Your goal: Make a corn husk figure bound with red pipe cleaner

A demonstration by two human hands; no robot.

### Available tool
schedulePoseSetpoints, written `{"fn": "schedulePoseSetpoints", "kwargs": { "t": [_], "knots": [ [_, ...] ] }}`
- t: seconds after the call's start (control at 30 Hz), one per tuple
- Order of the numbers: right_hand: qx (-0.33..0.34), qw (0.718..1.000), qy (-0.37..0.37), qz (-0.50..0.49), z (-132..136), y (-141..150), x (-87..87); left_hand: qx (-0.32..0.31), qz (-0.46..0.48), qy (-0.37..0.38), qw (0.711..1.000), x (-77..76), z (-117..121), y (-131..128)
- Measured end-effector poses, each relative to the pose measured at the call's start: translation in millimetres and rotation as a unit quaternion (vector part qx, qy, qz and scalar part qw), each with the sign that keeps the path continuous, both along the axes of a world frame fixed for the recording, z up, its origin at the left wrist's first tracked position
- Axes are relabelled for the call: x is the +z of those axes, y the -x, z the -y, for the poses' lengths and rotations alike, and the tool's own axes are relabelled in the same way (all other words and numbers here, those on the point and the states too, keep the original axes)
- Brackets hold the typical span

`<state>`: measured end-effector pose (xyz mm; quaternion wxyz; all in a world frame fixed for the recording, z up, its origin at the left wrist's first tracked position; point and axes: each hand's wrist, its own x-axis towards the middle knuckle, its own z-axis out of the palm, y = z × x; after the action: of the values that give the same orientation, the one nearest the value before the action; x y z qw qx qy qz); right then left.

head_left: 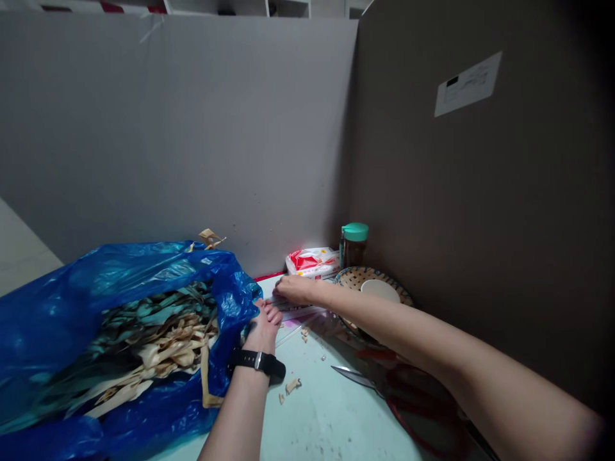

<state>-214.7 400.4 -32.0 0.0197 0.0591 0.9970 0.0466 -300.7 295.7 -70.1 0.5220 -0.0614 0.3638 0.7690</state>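
Observation:
My left hand [268, 318], with a black watch on its wrist, is closed at the right edge of a blue plastic bag [233, 288]. Its fingers are curled, and a fold of the bag seems to be pinched at the thumb. Inside the open bag lie dried strips [177, 346], some tan and some dark greenish. Just beyond, my right hand [295, 289] reaches across from the right with bent, closed fingers, low over the table in front of a red and white soft packet [312, 259]. Its fingertips are partly hidden, so whatever they hold cannot be made out.
A woven basket [350, 278] with a white round piece [379, 290] sits under my right forearm. Behind it stands a green-lidded bottle [355, 246]. Red-handled scissors [358, 378] and small scraps [293, 385] lie on the pale table [312, 422]. Grey panels [192, 128] enclose the back and right.

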Motion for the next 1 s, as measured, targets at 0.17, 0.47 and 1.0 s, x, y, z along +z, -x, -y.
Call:
{"fn": "schedulePoseSetpoints", "kwargs": {
  "t": [0.17, 0.47, 1.0],
  "knots": [
    [-0.026, 0.999, -0.016, -0.021, 1.8, -5.1, -0.6, 0.012, 0.01, 0.041, 0.999, 8.4, 2.9, -5.4],
    [-0.018, 1.0, -0.01, 0.003, -3.5, -15.0, 6.4, -0.006, 0.015, 0.032, 0.999, 28.9, 9.5, -14.7],
    [-0.032, 0.999, -0.017, 0.021, 9.9, -19.0, 7.9, -0.002, 0.004, 0.036, 0.999, 31.0, 9.4, -14.0]
  ]
}}
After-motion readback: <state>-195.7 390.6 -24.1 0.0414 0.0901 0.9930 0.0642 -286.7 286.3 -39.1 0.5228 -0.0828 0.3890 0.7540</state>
